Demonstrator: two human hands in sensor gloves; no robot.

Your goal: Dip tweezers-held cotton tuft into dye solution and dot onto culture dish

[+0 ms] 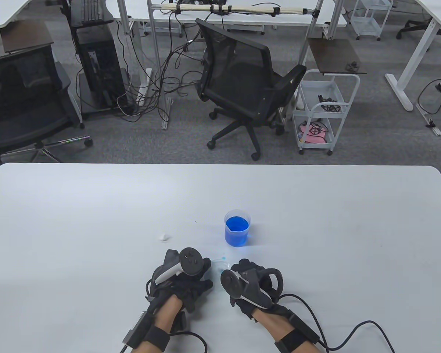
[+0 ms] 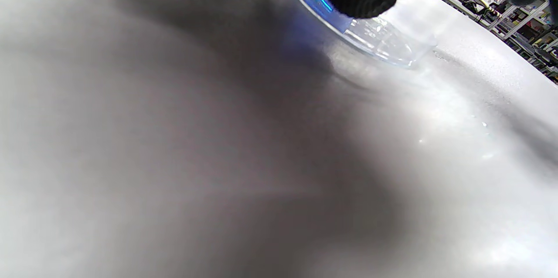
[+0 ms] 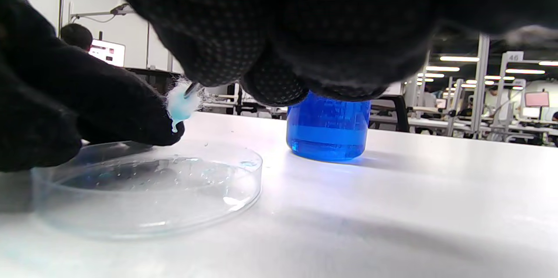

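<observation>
A clear culture dish (image 1: pixel 220 264) lies on the table between my hands; it also shows in the right wrist view (image 3: pixel 144 191) and the left wrist view (image 2: pixel 375 36). My left hand (image 1: pixel 185 277) holds its left rim, with fingers (image 3: pixel 100 108) on the edge. My right hand (image 1: pixel 250 281) grips tweezers, of which only the tip (image 3: pixel 191 89) shows. The tip holds a pale blue, wet cotton tuft (image 3: pixel 179 104) just above the dish's far side, with a drop hanging from it. A beaker of blue dye (image 1: pixel 237 228) stands behind the dish, also seen in the right wrist view (image 3: pixel 327 134).
A spare white cotton ball (image 1: pixel 164 237) lies on the white table (image 1: pixel 95 220), left of the beaker. A faint blue smear (image 1: pixel 223 256) marks the table near the dish. Glove cables trail off the front edge.
</observation>
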